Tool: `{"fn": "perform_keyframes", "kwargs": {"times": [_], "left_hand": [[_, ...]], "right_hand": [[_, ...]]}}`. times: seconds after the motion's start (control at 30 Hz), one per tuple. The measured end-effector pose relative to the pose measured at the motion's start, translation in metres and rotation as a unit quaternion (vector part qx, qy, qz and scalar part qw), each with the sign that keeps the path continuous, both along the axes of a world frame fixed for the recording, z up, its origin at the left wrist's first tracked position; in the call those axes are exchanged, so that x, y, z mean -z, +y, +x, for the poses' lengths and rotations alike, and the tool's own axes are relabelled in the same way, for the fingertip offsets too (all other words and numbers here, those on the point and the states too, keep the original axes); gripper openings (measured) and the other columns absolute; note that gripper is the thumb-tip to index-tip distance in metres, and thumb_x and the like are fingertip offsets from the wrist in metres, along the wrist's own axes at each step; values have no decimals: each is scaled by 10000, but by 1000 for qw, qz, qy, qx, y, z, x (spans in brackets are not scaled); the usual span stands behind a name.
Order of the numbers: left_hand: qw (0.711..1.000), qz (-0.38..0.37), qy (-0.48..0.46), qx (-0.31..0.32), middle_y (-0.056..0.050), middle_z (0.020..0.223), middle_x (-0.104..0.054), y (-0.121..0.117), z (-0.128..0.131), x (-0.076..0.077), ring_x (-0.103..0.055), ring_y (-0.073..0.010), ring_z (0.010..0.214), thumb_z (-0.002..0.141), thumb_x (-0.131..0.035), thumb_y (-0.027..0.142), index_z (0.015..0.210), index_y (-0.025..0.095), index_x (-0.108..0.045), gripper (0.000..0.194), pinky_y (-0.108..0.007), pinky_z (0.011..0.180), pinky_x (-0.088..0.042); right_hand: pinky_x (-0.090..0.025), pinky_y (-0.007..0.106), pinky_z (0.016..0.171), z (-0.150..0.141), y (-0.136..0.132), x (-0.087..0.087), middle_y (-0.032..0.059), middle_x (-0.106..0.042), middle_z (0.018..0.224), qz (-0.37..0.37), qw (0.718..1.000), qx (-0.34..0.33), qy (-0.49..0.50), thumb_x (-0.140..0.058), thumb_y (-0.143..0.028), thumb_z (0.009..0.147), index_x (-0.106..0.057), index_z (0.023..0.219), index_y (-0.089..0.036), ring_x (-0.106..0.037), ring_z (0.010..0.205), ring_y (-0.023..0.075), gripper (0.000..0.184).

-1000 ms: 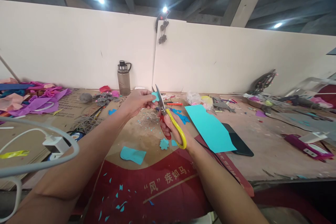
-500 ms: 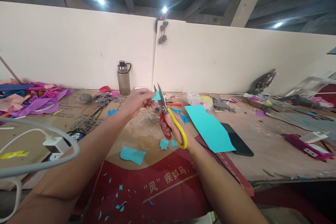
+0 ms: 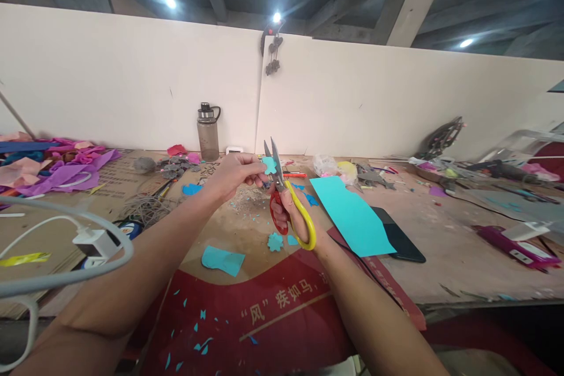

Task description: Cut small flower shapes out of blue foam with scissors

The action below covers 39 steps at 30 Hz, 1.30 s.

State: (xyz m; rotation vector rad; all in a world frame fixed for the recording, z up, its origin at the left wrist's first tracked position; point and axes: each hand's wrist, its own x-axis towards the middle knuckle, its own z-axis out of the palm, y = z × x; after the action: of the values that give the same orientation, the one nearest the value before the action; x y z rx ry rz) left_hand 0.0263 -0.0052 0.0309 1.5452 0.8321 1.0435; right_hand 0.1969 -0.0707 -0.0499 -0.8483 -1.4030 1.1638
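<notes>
The left hand [image 3: 238,175] pinches a small turquoise cutout [image 3: 269,164] between thumb and fingers, holding it up over the bench [image 3: 449,241] right at the blades of a pair of scissors [image 3: 279,180]. The right hand [image 3: 288,214] is wrapped around the scissors' yellow and red handles, with the blades pointing up and slightly parted; whether the cutout's edge lies between them is hard to tell. Below the hands, a turquoise flower shape [image 3: 275,241] lies flat, with a small turquoise scrap [image 3: 292,240] just beside it. To its left is a turquoise offcut [image 3: 223,261] with a curved edge. A large turquoise sheet [image 3: 352,214] lies to the right of the scissors, partly covering a dark flat slab [image 3: 404,238]. Blue pieces [image 3: 311,199] sit between that sheet and the right hand, near an orange pen [image 3: 295,175]. Tiny turquoise snippets [image 3: 202,348] are scattered over the red printed cardboard [image 3: 282,335] at the near edge. A lidded bottle [image 3: 208,138] stands upright before the white partition [image 3: 352,94], and a pile of purple, pink and blue material [image 3: 83,173] lies far left.
</notes>
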Motion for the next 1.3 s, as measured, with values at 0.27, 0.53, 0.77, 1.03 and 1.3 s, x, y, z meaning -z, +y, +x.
{"fn": "perform_keyframes", "kwargs": {"times": [0.27,0.53,0.77,1.03,1.3], "left_hand": [[1000,5,-1,16,-82,652,-741,0,1,5,-589,-102,549,771,-792,225,608,152,-729,189,-250,586,-453],[999,-42,-31,-10,-102,705,-772,-1,6,3,-678,-122,596,765,-748,135,629,157,-634,179,-235,578,-450],[998,-11,-54,-27,-20,618,-690,4,4,4,-564,-76,499,673,-693,64,654,165,-612,130,-214,531,-410],[994,7,76,81,1,574,-630,11,-4,6,-501,-78,502,628,-697,111,612,180,-612,110,-219,523,-360],[973,29,178,146,4,608,-656,6,0,13,-606,-129,560,632,-697,148,656,201,-604,109,-238,548,-417]], "right_hand": [[-327,268,398,-1,-2,2,-93,-396,628,-10,1000,2,21,-646,-850,904,-508,993,-255,-338,441,95,617],[-342,254,373,-3,-2,2,-97,-417,627,0,999,40,35,-605,-852,916,-514,1028,-247,-349,419,90,622],[-376,282,459,1,3,3,-81,-444,639,42,998,40,-25,-588,-886,913,-544,1067,-237,-417,487,118,668],[-366,282,434,0,12,13,-72,-485,660,42,997,58,-14,-637,-852,908,-580,1083,-242,-428,468,114,637],[-492,304,551,3,17,9,-64,-588,733,117,983,130,51,-813,-566,899,-524,1141,-256,-557,557,134,488]]}}
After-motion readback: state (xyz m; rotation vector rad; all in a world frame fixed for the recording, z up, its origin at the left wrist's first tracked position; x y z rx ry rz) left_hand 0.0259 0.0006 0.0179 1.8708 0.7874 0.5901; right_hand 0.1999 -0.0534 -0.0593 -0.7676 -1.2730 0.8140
